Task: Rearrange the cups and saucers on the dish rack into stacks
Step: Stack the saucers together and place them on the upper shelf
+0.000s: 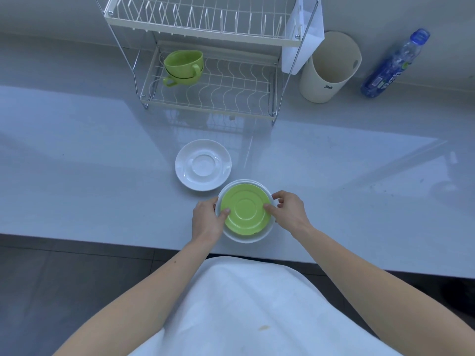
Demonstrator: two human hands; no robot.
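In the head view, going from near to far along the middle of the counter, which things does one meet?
Green saucer on white saucers held by both hands → lone white saucer → stacked green cups on the dish rack.

Both bare arms are reaching forward from the bottom, coming closer together toward the hands. The left hand (207,219) is curling in from the left side, with its thumb (224,212) lying flat on top and its fingers tucked around the edge. The right hand (289,210) is coming in from the right side, with its thumb pressing on top and its fingers bent over the rim. Both wrists are bending a little inward.
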